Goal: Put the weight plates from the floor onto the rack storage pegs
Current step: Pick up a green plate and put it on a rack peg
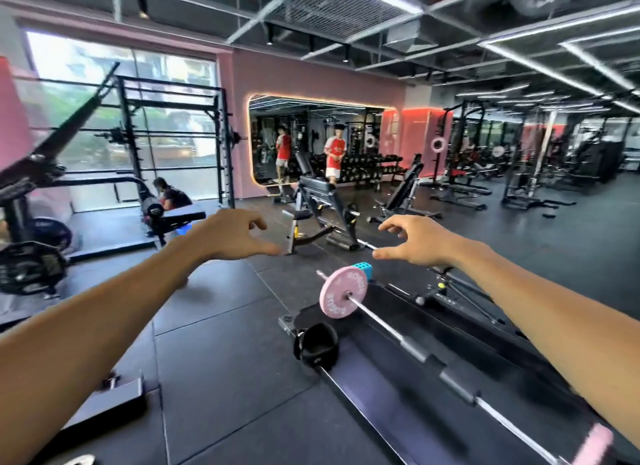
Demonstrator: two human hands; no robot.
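Here, inside a gym with dark rubber flooring:

Arms: both bare forearms stretch forward from the lower corners of the view, roughly level and angled slightly toward each other.

Left hand (pixel 235 234): held out palm-down in mid-air, fingers loosely spread and slightly bent, thumb pointing inward toward the other hand; it holds nothing and touches nothing.

Right hand (pixel 417 241): likewise extended palm-down, fingers relaxed and fanned toward the left hand, thumb low; it is empty and clear of any object.

Gap: the two hands are apart, with open air between the thumbs.

Pink weight plate (pixel 343 291): below and between the hands, nearer the right hand, standing upright on the end of a barbell (pixel 388 326) that runs down and to the right beneath the right forearm.

Second pink plate (pixel 592 445): at the bar's far end, below the right elbow, blurred at the frame's bottom right edge.

Blue block (pixel 363 267): just behind the pink weight plate, under the right hand's thumb.

Black strap (pixel 316 343): on the floor (pixel 221 326) below the left hand's thumb side, just beside the bar.

Rack (pixel 173 138): black frame well beyond the left hand, before the windows; whether its pegs carry plates cannot be told.

Bench (pixel 322 201): beyond the gap between the hands.

Mirror (pixel 315 138): on the pink wall beyond the hands, reflecting figures in red shirts.
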